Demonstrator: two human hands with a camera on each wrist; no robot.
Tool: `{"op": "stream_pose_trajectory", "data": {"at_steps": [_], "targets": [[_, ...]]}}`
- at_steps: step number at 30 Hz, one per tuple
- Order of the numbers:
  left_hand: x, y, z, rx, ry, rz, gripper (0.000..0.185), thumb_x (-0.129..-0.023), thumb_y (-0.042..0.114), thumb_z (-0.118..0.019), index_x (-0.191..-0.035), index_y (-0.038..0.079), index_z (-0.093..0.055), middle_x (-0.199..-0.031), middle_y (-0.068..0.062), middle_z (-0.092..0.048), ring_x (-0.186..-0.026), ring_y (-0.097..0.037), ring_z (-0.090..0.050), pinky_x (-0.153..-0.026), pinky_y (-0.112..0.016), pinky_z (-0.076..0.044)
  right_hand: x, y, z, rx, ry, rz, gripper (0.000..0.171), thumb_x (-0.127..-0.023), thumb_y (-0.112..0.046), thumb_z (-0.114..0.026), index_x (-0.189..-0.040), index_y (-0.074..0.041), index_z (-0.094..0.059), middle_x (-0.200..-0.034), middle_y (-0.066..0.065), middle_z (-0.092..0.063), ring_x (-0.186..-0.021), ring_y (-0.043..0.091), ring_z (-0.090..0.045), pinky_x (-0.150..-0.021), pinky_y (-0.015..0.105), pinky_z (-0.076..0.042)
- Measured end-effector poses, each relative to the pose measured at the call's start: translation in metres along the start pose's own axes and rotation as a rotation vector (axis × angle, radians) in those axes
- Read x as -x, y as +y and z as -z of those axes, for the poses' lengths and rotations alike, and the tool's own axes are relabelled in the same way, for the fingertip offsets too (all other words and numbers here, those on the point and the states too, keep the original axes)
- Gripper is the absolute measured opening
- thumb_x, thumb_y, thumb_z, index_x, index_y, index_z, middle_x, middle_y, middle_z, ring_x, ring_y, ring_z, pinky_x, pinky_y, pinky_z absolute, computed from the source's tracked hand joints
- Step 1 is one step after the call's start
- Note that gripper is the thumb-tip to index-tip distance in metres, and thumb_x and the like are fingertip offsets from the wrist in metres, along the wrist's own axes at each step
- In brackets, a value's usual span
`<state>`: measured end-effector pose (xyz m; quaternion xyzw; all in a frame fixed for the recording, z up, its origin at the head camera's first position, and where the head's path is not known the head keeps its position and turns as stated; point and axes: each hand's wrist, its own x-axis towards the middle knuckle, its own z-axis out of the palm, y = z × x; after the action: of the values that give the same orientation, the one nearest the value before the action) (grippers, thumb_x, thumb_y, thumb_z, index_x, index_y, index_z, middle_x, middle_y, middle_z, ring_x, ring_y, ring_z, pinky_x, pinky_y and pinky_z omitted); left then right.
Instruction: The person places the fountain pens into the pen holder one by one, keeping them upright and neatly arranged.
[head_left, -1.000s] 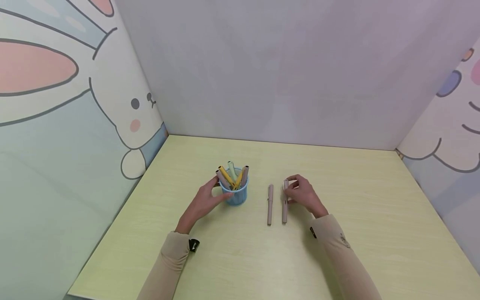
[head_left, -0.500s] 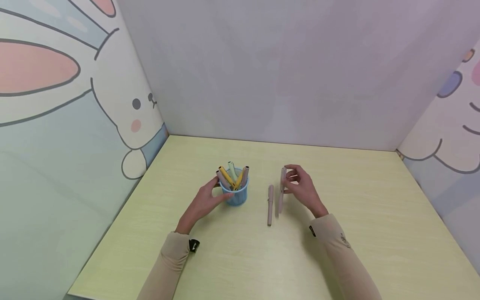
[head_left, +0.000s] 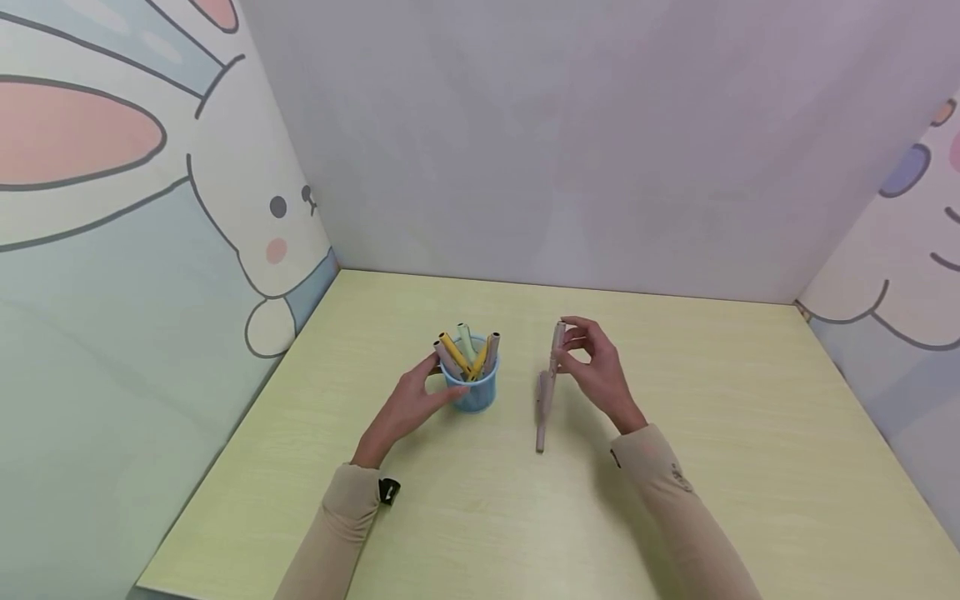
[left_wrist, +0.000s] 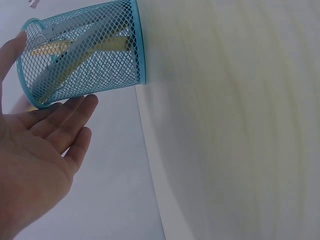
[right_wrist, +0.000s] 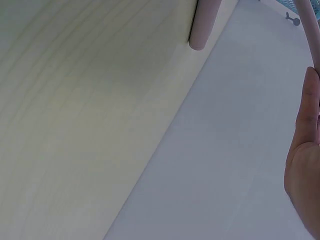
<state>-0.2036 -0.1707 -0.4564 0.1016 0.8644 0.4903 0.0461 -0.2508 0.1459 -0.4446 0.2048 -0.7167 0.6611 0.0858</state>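
Observation:
My left hand (head_left: 408, 408) holds a blue mesh pen cup (head_left: 477, 397) at the rim, thumb on the near side and fingers on the far side. Several pens stand tilted in the cup: grey-pink, yellow and pale green ones. In the left wrist view the thumb and fingers of this hand (left_wrist: 40, 165) lie on opposite sides of the mesh. To the right of the cup, my right hand (head_left: 602, 375) pinches a grey-pink pen (head_left: 557, 346) near its upper part, raised and tilted. Behind it, partly hidden, a similar pen (head_left: 540, 433) lies on the table.
The pale yellow table (head_left: 720, 467) carries the cup and the lying pen. A plain whitish wall (head_left: 525, 167) rises at its far edge. Side walls with cartoon drawings, including a rabbit (head_left: 255, 225), flank the table left and right.
My right hand has lifted its pen from the table and carried it left and slightly away, over the other pen. My left hand and the cup have stayed in place.

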Motion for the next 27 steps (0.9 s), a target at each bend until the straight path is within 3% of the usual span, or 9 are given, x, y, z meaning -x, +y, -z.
{"op": "stream_pose_trajectory", "data": {"at_steps": [6, 15, 22, 27], "targets": [[0.001, 0.001, 0.001, -0.002, -0.003, 0.008, 0.088, -0.096, 0.047, -0.073, -0.163, 0.010, -0.030, -0.157, -0.013, -0.046, -0.145, -0.033, -0.041, -0.114, -0.060, -0.035, -0.003, -0.011, -0.012, -0.006, -0.014, 0.057, 0.052, -0.091, 0.020, -0.064, -0.140, 0.012, -0.048, -0.112, 0.031, -0.055, -0.093, 0.020, -0.062, -0.068, 0.034, -0.062], [0.000, -0.001, 0.001, -0.007, 0.002, 0.004, 0.088, -0.096, 0.047, -0.073, -0.163, 0.010, -0.031, -0.157, -0.012, -0.047, -0.143, -0.033, -0.043, -0.113, -0.059, -0.036, -0.006, -0.013, -0.024, -0.042, -0.018, 0.096, 0.053, -0.093, 0.016, -0.066, -0.143, 0.006, -0.049, -0.115, 0.025, -0.056, -0.096, 0.017, -0.062, -0.072, 0.031, -0.062], [0.001, 0.001, 0.002, -0.013, 0.000, 0.000, 0.087, -0.096, 0.047, -0.073, -0.163, 0.010, -0.031, -0.155, -0.012, -0.048, -0.143, -0.033, -0.044, -0.113, -0.060, -0.037, -0.008, -0.022, -0.033, -0.038, -0.013, 0.109, 0.055, -0.092, 0.020, -0.064, -0.143, 0.013, -0.045, -0.117, 0.031, -0.055, -0.097, 0.016, -0.061, -0.073, 0.026, -0.060], [0.000, 0.001, 0.002, -0.015, 0.000, 0.001, 0.086, -0.096, 0.045, -0.073, -0.163, 0.009, -0.032, -0.155, -0.013, -0.049, -0.142, -0.033, -0.045, -0.113, -0.060, -0.037, -0.006, -0.042, -0.040, -0.054, -0.015, 0.135, 0.052, -0.092, 0.020, -0.064, -0.140, 0.017, -0.044, -0.115, 0.033, -0.054, -0.097, 0.017, -0.061, -0.074, 0.026, -0.060]]}}
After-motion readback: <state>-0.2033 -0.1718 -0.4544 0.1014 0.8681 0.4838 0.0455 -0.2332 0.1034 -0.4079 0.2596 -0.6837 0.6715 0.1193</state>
